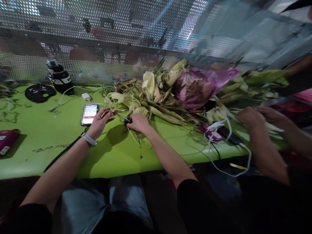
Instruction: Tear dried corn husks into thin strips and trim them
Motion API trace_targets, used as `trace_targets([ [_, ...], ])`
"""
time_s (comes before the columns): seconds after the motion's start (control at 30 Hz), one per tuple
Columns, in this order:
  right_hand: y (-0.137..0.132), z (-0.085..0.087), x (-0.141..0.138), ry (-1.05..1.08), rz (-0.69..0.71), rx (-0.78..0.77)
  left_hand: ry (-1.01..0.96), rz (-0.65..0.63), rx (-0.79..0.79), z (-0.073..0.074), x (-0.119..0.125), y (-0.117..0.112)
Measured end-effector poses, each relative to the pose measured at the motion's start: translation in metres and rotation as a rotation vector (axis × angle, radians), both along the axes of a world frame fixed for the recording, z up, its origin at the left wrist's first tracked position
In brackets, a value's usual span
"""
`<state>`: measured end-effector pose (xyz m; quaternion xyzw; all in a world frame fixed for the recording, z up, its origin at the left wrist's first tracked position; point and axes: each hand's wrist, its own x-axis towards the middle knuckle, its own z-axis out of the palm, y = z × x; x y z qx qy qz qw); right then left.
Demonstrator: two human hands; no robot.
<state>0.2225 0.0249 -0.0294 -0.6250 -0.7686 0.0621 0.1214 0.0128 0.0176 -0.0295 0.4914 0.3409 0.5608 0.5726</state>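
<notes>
My left hand [100, 122], with a white watch on its wrist, pinches a pale strip of corn husk [108, 112] at the near edge of a heap of husks [146, 97] on a green table [48, 143]. My right hand [138, 123] is closed on small dark-handled scissors [123, 118], whose blades point left toward the strip held by the left hand. Both hands rest just above the table, close together.
A phone [89, 114] with a lit screen lies left of my hands, a white charger [85, 96] and cable behind it. A dark bottle [58, 76] and a black disc [40, 92] sit far left. Another person's hands [253, 118] work husks at right, near a pink plastic bag [200, 86].
</notes>
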Motion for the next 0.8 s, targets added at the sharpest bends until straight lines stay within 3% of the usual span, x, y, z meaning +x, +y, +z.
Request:
trace_targets([
  [0.13, 0.002, 0.007, 0.000, -0.058, -0.031, -0.078, -0.042, -0.016, -0.042, 0.003, 0.000, -0.002],
  [0.27, 0.004, 0.006, 0.010, 0.046, -0.057, -0.096, -0.084, -0.002, -0.089, 0.004, -0.001, -0.003],
  [0.43, 0.006, 0.004, 0.024, 0.589, -0.136, -0.096, -0.092, 0.098, -0.102, 0.002, -0.002, 0.001],
  [0.57, 0.003, 0.009, 0.026, 0.932, -0.045, -0.022, -0.063, 0.152, -0.070, -0.002, -0.005, 0.006],
  [0.67, -0.004, 0.012, 0.023, 0.897, 0.111, -0.005, -0.001, 0.178, 0.011, -0.004, -0.007, 0.008],
  [0.8, -0.013, 0.014, 0.017, 0.591, 0.206, -0.037, 0.070, 0.193, 0.105, -0.006, -0.009, 0.011],
])
